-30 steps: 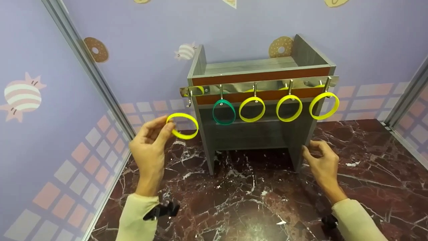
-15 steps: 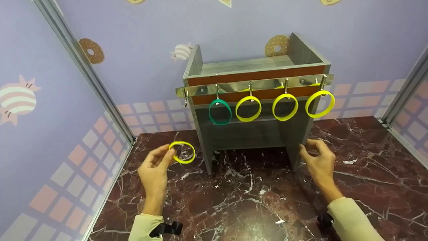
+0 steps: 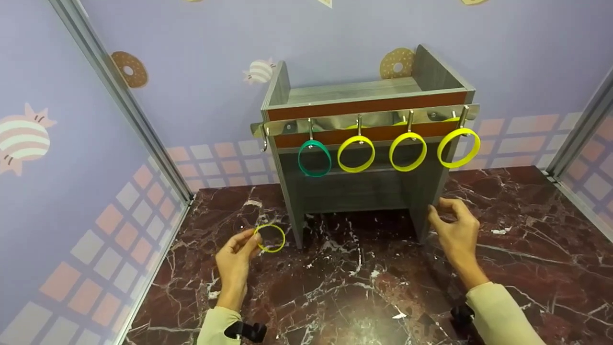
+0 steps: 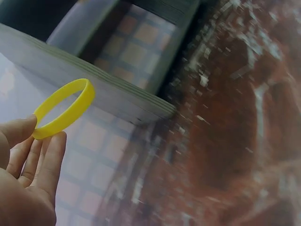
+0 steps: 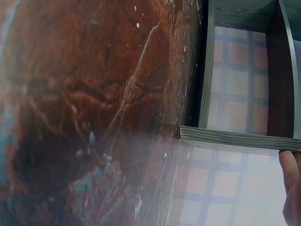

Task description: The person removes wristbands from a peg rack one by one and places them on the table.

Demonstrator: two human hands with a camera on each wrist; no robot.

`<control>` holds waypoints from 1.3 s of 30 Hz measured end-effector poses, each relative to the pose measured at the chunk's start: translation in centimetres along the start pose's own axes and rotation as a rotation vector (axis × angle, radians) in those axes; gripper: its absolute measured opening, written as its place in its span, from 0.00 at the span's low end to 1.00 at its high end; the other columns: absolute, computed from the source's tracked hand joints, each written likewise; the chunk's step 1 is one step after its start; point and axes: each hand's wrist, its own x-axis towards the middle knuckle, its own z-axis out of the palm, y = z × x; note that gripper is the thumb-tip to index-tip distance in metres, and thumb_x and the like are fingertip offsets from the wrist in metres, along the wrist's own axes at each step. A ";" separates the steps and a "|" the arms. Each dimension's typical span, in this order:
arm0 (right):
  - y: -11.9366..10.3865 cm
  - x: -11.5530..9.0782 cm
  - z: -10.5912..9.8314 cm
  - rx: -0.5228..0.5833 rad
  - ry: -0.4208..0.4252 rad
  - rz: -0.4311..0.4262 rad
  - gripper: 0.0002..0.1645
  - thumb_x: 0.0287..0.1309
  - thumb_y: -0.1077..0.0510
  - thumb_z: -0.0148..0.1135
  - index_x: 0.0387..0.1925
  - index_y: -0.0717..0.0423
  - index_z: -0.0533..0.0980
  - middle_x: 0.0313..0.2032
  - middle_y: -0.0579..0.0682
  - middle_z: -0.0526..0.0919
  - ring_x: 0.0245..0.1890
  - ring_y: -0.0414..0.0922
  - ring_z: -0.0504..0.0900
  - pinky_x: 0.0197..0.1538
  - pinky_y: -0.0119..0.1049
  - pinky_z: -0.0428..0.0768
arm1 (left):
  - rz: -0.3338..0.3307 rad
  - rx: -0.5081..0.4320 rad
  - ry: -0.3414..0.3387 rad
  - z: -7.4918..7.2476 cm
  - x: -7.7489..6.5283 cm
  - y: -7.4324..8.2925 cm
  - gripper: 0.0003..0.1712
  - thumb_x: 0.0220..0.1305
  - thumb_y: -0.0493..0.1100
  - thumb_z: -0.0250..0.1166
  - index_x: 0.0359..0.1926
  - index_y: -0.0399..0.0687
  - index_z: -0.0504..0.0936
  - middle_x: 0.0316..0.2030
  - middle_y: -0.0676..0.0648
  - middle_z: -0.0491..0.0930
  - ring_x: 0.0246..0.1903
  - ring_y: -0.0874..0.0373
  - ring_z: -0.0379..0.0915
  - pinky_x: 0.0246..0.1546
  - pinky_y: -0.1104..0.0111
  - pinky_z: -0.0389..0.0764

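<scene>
My left hand pinches a yellow wristband between thumb and fingers, low over the marble table left of the grey shelf. In the left wrist view the same yellow wristband stands tilted above the fingertips. A metal hook rail runs across the shelf's front. From it hang a green wristband and three yellow ones, the nearest to the green being a yellow wristband. The leftmost hook bears nothing. My right hand touches the shelf's right side panel with its fingertips.
The shelf stands on a dark red marble table near a purple patterned back wall. Another patterned wall rises at the left, joined by a metal corner post.
My left hand has moved down and a little right, carrying the yellow wristband from near the leftmost hook to low over the table. My right hand has stayed at the shelf's side.
</scene>
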 end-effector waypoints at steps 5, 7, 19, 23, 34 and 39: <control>0.2 0.0 0.0 -0.005 0.006 0.011 0.09 0.54 0.80 0.70 0.38 0.78 0.81 0.33 0.69 0.86 0.33 0.23 0.80 0.35 0.15 0.78 | -0.097 0.048 0.009 -0.5 -0.2 -1.6 0.15 0.67 0.31 0.74 0.51 0.25 0.85 0.35 0.45 0.87 0.36 0.56 0.87 0.39 0.67 0.89; 0.2 -0.1 0.1 -0.009 0.010 0.011 0.09 0.54 0.79 0.70 0.38 0.78 0.81 0.33 0.69 0.86 0.33 0.23 0.80 0.37 0.16 0.78 | -0.123 0.053 0.003 -0.6 -0.3 -2.1 0.15 0.67 0.30 0.73 0.51 0.25 0.85 0.35 0.45 0.87 0.36 0.55 0.88 0.39 0.68 0.90; 4.2 -0.1 0.5 -0.048 0.016 0.023 0.11 0.54 0.78 0.73 0.39 0.73 0.84 0.35 0.62 0.88 0.36 0.25 0.81 0.45 0.19 0.79 | -0.144 0.177 -0.012 -0.4 -0.7 -4.0 0.15 0.66 0.29 0.73 0.52 0.25 0.85 0.40 0.39 0.88 0.37 0.53 0.88 0.38 0.69 0.89; 4.3 -0.2 0.4 -0.045 0.019 0.022 0.11 0.54 0.78 0.73 0.39 0.72 0.84 0.36 0.61 0.88 0.37 0.28 0.81 0.44 0.18 0.79 | -0.129 0.231 -0.008 -0.3 -0.8 -4.3 0.16 0.66 0.28 0.72 0.53 0.25 0.84 0.44 0.33 0.87 0.38 0.54 0.88 0.38 0.69 0.89; 0.9 -0.3 0.2 -0.025 0.031 -0.003 0.09 0.53 0.79 0.71 0.38 0.76 0.82 0.35 0.67 0.86 0.34 0.26 0.81 0.40 0.16 0.78 | -0.032 0.517 0.035 -0.3 -1.1 -4.3 0.15 0.63 0.31 0.74 0.51 0.33 0.88 0.46 0.37 0.89 0.45 0.47 0.89 0.36 0.78 0.82; 2.3 -0.2 0.3 -0.048 0.033 0.019 0.10 0.53 0.80 0.72 0.38 0.75 0.83 0.36 0.64 0.88 0.37 0.30 0.82 0.43 0.19 0.80 | 0.001 0.505 0.030 0.5 -1.2 -3.2 0.16 0.63 0.33 0.74 0.52 0.34 0.88 0.48 0.37 0.89 0.48 0.44 0.88 0.39 0.78 0.82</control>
